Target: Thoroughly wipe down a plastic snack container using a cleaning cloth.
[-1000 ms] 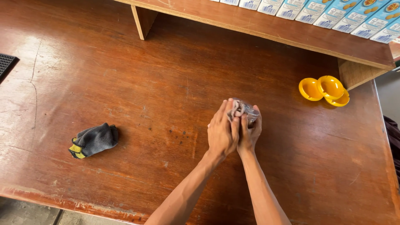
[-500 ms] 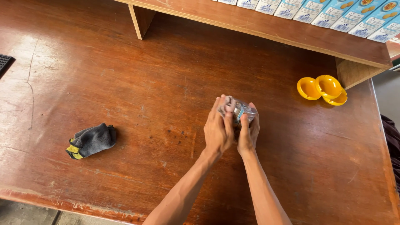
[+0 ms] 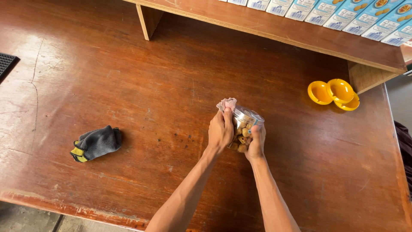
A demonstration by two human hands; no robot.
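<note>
I see my left hand (image 3: 220, 131) curled around the near side of a small clear plastic jar (image 3: 244, 129), its fingers closed against the wall and pinning a crumpled pinkish cloth (image 3: 227, 104) to the jar's upper edge. My right hand (image 3: 256, 141) cups the jar from the other side, fingers bent and pressed to the smooth plastic, thumb lying along its front. Both hands are clamped on the jar, so it sits between my palms, tilted, just above the wooden table (image 3: 128, 77). Through the transparent, round wall I make out lumpy, golden-brown nuggets filling it.

Well to the left of my fingers lies a soft, bunched grey sock (image 3: 97, 143) with a yellow trim. Beyond my fingertips and off to the right rest three glossy yellow round dishes (image 3: 334, 93), overlapping one another, beside the leg of a wooden shelf (image 3: 300, 36). The table top is reddish-brown, scratched and worn.
</note>
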